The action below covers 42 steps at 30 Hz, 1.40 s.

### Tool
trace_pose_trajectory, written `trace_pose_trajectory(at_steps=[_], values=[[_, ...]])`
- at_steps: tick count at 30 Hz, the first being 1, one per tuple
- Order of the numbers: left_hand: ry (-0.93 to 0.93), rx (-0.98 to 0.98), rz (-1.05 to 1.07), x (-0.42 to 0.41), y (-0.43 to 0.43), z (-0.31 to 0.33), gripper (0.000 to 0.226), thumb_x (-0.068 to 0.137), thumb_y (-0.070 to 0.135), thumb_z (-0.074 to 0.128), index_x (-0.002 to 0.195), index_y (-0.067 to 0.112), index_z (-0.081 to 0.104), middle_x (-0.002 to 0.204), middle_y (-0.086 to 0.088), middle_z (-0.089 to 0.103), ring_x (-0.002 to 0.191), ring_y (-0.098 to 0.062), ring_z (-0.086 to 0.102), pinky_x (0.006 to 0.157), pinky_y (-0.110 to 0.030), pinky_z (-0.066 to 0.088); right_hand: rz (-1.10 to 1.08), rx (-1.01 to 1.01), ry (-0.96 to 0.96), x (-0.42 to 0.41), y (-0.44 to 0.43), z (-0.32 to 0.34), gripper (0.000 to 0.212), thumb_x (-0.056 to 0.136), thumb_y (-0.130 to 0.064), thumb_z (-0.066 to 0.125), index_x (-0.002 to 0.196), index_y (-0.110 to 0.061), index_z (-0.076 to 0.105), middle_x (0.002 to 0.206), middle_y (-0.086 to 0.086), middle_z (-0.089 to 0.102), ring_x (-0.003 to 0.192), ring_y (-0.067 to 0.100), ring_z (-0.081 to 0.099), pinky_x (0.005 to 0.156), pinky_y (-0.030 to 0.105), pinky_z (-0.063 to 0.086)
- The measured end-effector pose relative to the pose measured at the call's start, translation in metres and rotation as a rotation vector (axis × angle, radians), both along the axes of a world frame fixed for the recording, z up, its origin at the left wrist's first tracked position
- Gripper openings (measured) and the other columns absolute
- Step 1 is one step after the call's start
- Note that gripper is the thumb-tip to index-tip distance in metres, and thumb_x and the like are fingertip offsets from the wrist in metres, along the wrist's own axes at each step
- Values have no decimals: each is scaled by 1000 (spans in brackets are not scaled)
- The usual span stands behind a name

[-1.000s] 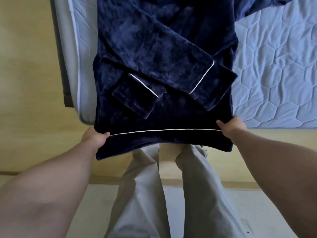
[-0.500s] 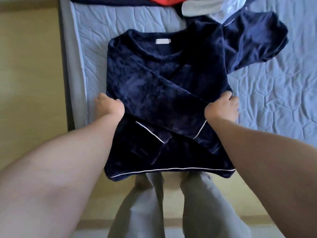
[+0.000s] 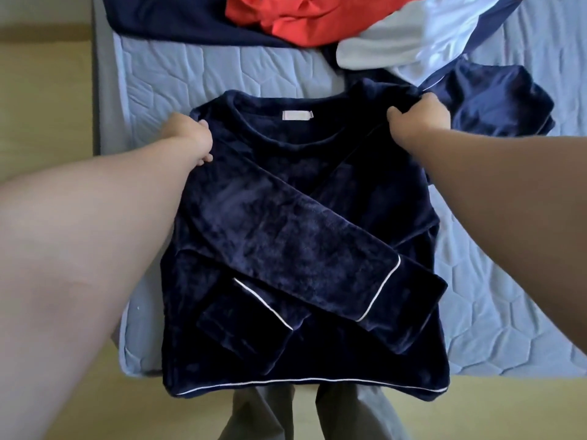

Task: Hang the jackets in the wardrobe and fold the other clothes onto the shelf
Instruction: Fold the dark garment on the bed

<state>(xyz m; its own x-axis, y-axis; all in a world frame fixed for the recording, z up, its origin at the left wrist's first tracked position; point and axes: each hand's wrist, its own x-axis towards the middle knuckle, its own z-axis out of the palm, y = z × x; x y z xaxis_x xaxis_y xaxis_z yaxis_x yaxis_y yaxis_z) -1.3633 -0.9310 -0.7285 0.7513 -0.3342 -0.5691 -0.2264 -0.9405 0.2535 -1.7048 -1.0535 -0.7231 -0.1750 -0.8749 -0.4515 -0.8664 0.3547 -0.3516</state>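
Observation:
A dark navy velvet top with white piping lies flat on the bed, both sleeves folded across its front and its hem hanging over the mattress edge. My left hand grips the top's left shoulder. My right hand pinches the right shoulder, fingers curled into the fabric. A pale label shows inside the collar.
The blue quilted mattress carries a pile at the far side: a red garment, a light grey-white one, and other navy pieces. Wooden floor lies left of the bed. My grey trouser legs stand below.
My hands let go of the hem, slid up along the top's sides, and now hold its shoulders. The view has tilted up, showing more of the bed.

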Motion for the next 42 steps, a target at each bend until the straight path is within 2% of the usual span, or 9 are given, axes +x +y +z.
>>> trace_pose_trajectory(at_steps=[4, 8, 11, 14, 24, 31, 35, 39, 42], values=[[158, -7, 112, 11, -9, 5, 43, 108, 17, 22, 141, 5, 47, 46, -7, 64, 63, -29, 71, 46, -26, 51, -164, 75, -161, -4, -12, 5, 33, 86, -30, 63, 112, -9, 65, 102, 10, 66, 73, 30, 66, 61, 33, 56], [324, -68, 191, 22, -14, 35, 63, 102, 18, -1, 153, 8, 33, 144, 0, 51, 129, -43, 56, 35, -17, 43, -374, 118, -397, 4, -17, 23, 20, 95, -9, 55, 114, -12, 60, 122, 9, 61, 77, 34, 71, 58, 41, 63], [309, -171, 371, 36, -22, 62, 64, 102, 22, -3, 155, 10, 31, 153, 1, 45, 92, -31, 76, 42, -16, 43, -326, 62, -328, 13, -24, 45, 29, 95, -9, 50, 123, -13, 56, 120, 7, 57, 70, 31, 68, 55, 45, 63], [225, -252, 401, 55, -35, 84, 62, 101, 16, 0, 153, 12, 34, 149, 0, 49, 33, -25, 60, 38, -19, 44, -251, -30, -285, 27, -36, 71, 40, 91, -11, 48, 131, -13, 51, 118, 6, 51, 70, 24, 59, 58, 48, 63], [56, -610, 433, 84, -76, 149, 43, 98, 14, 25, 121, 13, 61, 106, -10, 72, 51, -26, 72, 40, -24, 52, -225, -298, -353, 62, -80, 132, 44, 81, -26, 39, 122, -19, 54, 104, -4, 49, 111, 32, 58, 99, 45, 52], [209, -535, 589, 53, 16, 141, 51, 92, 66, 53, 115, 20, 52, 101, 2, 62, 58, -22, 74, 51, -26, 58, -247, -234, -392, 41, -6, 139, 48, 73, -41, 38, 100, -16, 70, 98, 10, 67, 103, 36, 63, 94, 51, 53], [314, -447, 663, 23, 96, 117, 34, 83, 30, 77, 111, 14, 69, 106, -6, 72, 72, -21, 73, 49, -23, 54, -552, -88, -384, 10, 63, 129, 78, 73, -77, 40, 110, -16, 71, 107, 4, 69, 102, 30, 64, 97, 45, 52], [209, -329, 654, -18, 175, 92, 24, 69, 0, 78, 70, 21, 66, 87, -5, 70, 80, -26, 67, 59, -35, 59, -511, 36, -351, -29, 140, 107, 30, 69, -44, 62, 69, -15, 64, 75, 3, 65, 82, 27, 65, 86, 47, 57], [144, -199, 569, -42, 228, 70, 30, 72, -5, 67, 71, 24, 63, 70, 3, 65, 69, -20, 61, 57, -30, 51, -343, 124, -245, -56, 198, 84, 17, 68, -31, 62, 69, -16, 68, 61, -2, 62, 71, 25, 63, 67, 35, 56]])
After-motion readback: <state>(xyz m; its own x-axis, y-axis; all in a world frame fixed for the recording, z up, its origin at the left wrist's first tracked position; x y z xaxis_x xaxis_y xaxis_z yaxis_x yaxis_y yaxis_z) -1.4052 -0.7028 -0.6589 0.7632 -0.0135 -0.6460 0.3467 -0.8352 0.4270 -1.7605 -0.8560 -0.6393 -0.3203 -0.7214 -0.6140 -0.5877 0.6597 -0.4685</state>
